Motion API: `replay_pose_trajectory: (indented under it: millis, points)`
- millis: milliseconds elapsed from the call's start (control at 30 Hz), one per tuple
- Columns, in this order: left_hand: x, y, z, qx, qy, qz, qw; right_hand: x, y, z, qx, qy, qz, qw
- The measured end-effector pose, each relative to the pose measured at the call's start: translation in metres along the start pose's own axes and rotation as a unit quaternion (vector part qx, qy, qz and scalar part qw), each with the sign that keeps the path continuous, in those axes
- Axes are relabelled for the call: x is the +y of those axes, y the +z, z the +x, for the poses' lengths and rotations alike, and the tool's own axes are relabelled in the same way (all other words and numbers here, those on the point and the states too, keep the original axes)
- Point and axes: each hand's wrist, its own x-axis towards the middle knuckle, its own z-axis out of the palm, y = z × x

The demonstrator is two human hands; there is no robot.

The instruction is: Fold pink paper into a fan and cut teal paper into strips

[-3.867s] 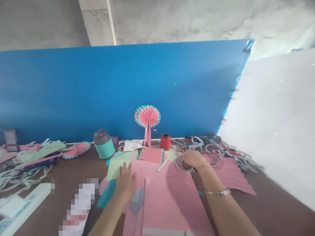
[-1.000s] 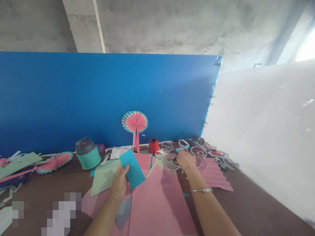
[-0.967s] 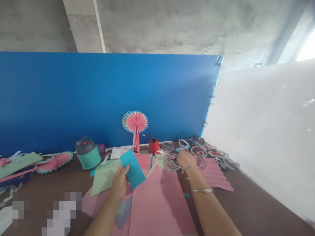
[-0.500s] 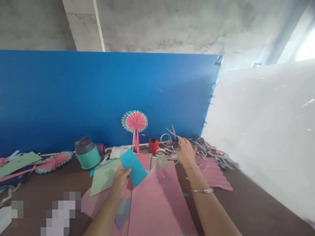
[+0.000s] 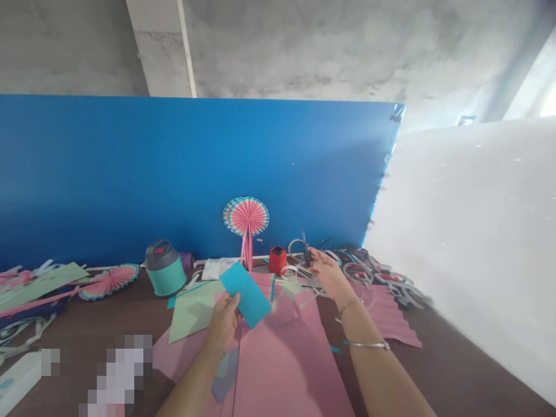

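My left hand [image 5: 225, 321] grips a blue paper rectangle [image 5: 247, 295] by its near left edge, thumb on top. The paper is held tilted above pink sheets [image 5: 291, 365]. My right hand [image 5: 328, 272], with bracelets on the wrist, reaches over the cluttered back of the table. Its fingers are closed on the dark handles of a pair of scissors [image 5: 307, 253]. The thin blades point up and look blurred. Under the left hand lies a pale green sheet [image 5: 191, 315]. A grey-blue piece [image 5: 226, 376] rests on the pink paper.
A pink pleated paper fan [image 5: 247, 216] stands against the blue partition [image 5: 174, 168]. Near it are a red thread spool [image 5: 277, 260] and a teal-and-grey container [image 5: 165, 271]. Tangled paper strips [image 5: 360, 269] and a pleated pink sheet [image 5: 393, 318] lie right. Another fan [image 5: 110, 282] lies left.
The view has shifted, moving the scene slightly right. The scissors have turned in my right hand; their blades, spread apart before, now look narrow. My left hand still holds the blue paper.
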Motion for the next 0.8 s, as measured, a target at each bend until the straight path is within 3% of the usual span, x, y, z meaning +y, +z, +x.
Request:
replay_pose_trajectory:
  millis: [167, 367, 500, 800]
  points:
    - [0.000, 0.005, -0.003, -0.004, -0.019, -0.022, 1.000, -0.003, 0.011, -0.017, -0.109, 0.091, 0.056, 0.988]
    - [-0.006, 0.002, -0.001, -0.038, -0.002, -0.022, 0.999, 0.028, 0.011, -0.056, -0.191, 0.156, 0.065, 0.967]
    - [-0.005, 0.004, -0.004, -0.076, 0.002, -0.003, 0.997, 0.046, 0.016, -0.073, -0.193, 0.153, 0.049, 0.968]
    - [0.000, 0.015, -0.013, -0.098, 0.003, 0.048, 0.994, 0.055, 0.035, -0.082, -0.144, 0.083, -0.046, 0.985]
